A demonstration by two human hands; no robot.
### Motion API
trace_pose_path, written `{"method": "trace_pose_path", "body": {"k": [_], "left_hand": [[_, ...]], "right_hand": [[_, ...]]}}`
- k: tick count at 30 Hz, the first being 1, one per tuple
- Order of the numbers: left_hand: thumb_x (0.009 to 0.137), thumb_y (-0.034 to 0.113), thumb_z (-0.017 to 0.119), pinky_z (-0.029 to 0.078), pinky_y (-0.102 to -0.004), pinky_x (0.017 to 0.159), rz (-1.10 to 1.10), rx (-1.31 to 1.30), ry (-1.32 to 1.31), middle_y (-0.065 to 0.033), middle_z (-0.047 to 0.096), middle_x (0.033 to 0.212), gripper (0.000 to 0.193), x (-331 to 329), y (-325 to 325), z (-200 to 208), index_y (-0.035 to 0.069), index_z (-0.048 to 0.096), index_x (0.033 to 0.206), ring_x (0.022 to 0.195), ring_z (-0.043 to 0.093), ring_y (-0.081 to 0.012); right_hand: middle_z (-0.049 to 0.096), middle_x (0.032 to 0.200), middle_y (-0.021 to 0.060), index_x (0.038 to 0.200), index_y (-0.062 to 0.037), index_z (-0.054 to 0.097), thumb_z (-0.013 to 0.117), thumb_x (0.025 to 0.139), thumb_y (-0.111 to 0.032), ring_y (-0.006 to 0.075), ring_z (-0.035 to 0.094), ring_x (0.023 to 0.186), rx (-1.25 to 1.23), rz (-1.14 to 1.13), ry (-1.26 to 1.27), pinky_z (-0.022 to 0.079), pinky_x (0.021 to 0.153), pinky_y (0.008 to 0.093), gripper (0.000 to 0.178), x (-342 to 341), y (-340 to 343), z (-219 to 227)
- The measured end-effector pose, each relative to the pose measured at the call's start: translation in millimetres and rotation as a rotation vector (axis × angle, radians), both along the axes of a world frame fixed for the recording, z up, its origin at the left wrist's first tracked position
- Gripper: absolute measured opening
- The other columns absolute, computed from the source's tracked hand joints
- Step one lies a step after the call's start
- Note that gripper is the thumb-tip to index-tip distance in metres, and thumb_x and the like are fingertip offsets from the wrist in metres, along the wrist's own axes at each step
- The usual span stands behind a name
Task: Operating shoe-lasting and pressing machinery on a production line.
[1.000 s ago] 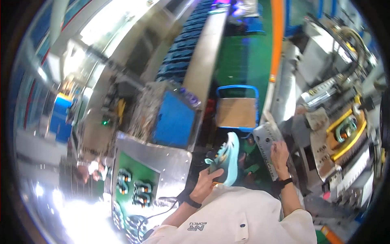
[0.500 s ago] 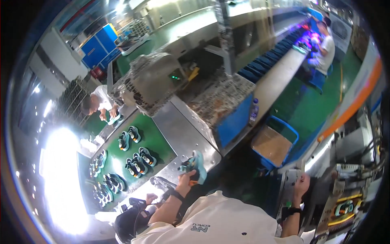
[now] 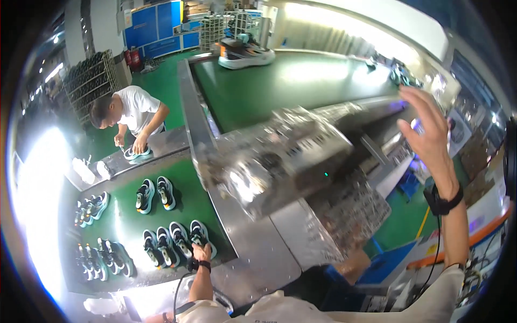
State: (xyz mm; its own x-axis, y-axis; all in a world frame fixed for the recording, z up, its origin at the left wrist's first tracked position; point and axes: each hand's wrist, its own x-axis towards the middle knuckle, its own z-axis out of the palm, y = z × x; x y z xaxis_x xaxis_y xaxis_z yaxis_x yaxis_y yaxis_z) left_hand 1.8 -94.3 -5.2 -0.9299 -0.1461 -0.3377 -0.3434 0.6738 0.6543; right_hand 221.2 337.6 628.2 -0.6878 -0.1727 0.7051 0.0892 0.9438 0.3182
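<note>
My left hand (image 3: 202,251) is closed on the near end of a sneaker (image 3: 198,235), which has a dark upper and a pale blue-green sole. This sneaker rests on the green belt (image 3: 129,229) at the right end of a row of similar ones, beside another sneaker (image 3: 181,240). My right hand (image 3: 429,131) is raised at the right, its fingers spread and nothing in them. Nearest to its fingertips are shoes (image 3: 404,76) on the far end of the upper green belt (image 3: 253,94).
A foil-covered machine (image 3: 280,161) stands between my arms. Past the lower belt, a person (image 3: 139,112) bends over a shoe (image 3: 138,153) on a metal ledge (image 3: 169,141). A larger-looking sneaker (image 3: 246,55) sits on the upper belt. Other pairs (image 3: 155,195) stand on the lower belt.
My left hand has brought the sneaker from above the metal edge down to the row on the belt. My right hand has risen from the lower right and spread its fingers. The view has turned left.
</note>
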Motion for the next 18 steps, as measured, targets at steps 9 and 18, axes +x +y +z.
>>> {"method": "trace_pose_path", "body": {"k": [9, 18], "left_hand": [[0.081, 0.025, 0.073, 0.050, -0.0510, 0.082, 0.061, 0.006, 0.154, -0.0229, 0.061, 0.120, 0.071, -3, 27, 16, 0.011, 0.039, 0.141, 0.098, 0.063, -0.0453], [0.079, 0.011, 0.071, 0.049, -0.0446, 0.088, 0.186, 0.165, 0.294, -0.0203, 0.062, 0.119, 0.066, 5, 24, -10, 0.010, 0.045, 0.140, 0.104, 0.062, -0.0404]], "right_hand": [[0.044, 0.148, 0.0078, 0.138, -0.0098, 0.048, 0.077, 0.069, -0.007, 0.0308, 0.035, 0.141, 0.602, 0.178, -0.403, 0.030, 0.117, 0.0513, 0.075, -350, -47, -5], [0.053, 0.137, 0.0071, 0.136, -0.0105, 0.050, 0.072, 0.084, -0.027, 0.0258, 0.037, 0.139, 0.814, -0.043, -0.442, 0.023, 0.118, 0.0506, 0.059, -476, -23, -49]]}}
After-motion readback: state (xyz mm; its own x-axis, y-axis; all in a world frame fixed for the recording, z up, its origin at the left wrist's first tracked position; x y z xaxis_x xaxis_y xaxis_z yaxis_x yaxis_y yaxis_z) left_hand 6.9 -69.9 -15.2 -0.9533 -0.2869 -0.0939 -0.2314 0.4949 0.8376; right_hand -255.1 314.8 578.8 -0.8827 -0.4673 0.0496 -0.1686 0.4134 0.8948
